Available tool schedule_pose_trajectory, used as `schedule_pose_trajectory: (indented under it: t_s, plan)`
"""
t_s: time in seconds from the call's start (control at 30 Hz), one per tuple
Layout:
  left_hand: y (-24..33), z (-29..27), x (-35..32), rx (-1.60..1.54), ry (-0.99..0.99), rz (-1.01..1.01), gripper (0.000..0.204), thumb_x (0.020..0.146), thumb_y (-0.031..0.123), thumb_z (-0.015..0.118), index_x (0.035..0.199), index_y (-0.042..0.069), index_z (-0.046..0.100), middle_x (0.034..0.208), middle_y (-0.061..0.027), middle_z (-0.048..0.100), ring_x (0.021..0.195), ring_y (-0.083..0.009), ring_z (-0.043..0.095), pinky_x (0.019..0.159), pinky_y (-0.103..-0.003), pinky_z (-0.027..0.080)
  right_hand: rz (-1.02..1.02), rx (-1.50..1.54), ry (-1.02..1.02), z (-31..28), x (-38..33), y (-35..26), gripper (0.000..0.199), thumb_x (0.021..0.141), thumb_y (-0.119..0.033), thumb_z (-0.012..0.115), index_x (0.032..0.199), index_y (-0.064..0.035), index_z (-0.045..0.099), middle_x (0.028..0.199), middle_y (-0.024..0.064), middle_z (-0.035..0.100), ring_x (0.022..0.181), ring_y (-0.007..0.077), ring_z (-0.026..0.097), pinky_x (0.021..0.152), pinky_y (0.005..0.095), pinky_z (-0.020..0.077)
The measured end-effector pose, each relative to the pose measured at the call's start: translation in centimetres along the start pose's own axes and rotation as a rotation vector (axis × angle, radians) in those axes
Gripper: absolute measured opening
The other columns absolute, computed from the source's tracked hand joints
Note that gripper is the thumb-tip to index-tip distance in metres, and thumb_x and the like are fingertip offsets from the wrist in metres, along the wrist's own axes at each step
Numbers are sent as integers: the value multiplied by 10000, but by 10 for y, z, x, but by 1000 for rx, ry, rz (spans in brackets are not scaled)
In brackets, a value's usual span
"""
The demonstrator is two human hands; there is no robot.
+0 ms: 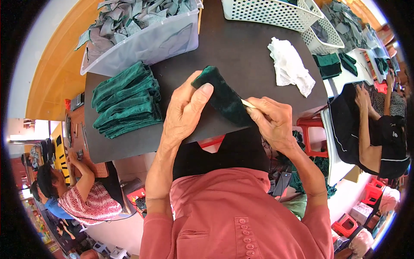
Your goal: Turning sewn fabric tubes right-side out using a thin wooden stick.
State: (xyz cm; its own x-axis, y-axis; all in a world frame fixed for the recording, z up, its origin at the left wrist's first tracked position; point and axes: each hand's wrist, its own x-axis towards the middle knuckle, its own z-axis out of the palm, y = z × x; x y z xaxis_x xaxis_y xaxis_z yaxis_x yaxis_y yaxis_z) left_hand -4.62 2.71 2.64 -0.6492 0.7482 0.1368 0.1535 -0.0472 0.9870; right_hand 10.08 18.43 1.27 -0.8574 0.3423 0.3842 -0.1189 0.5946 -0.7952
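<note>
A narrow dark green velvet strip [224,97] hangs between my hands above the table's near edge. My left hand [186,105] is closed on its upper end, the thumb lying on top of the cloth. Between the thumb and fingers of my right hand [272,118] is a thin pale stick [248,103], its tip against or inside the strip's right edge; I cannot tell which. The lower end of the strip reaches my right fingers. Left of my left hand lies a stack of folded green velvet pieces [127,101].
The dark table [224,47] bears a clear plastic bin [146,47] of grey-green scraps, white perforated baskets [267,15] and a crumpled white cloth [290,67]. More folded green pieces [327,65] lie at right. People work on both sides; a red stool [311,131] stands by the table.
</note>
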Motion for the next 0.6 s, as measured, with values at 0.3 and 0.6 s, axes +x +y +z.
schedule_pose_trajectory:
  t_s: [0.3, 0.6]
  plan:
    - [3, 15, -8, -28, 146, -25, 338, 894, 194, 603, 1173, 23, 519, 605, 47, 470, 517, -28, 408, 475, -197, 291, 128, 120, -5, -3, -9, 0, 153, 812, -14, 610, 947, 50, 639, 720, 96, 623, 588, 114, 536, 534, 245, 420]
    - [1, 14, -6, -245, 39, -6, 247, 921, 199, 550, 1033, -22, 555, 767, -23, 607, 605, -76, 560, 565, -209, 421, 139, 119, 61, 5, -14, -4, 161, 829, -32, 602, 967, 43, 635, 668, 50, 551, 572, 95, 479, 526, 236, 378]
